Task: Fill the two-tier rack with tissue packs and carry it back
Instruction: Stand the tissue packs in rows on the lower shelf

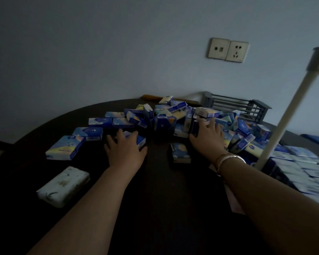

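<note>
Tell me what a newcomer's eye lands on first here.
A jumbled heap of blue tissue packs sprawls across the dark round table, with the left hand and right hand reaching into it. At the right edge, neat rows of packs fill the rack.

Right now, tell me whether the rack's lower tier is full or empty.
Nearly full: the rack has packs lined in tight rows across the lower tier at the right; its far edge is out of frame.
</note>
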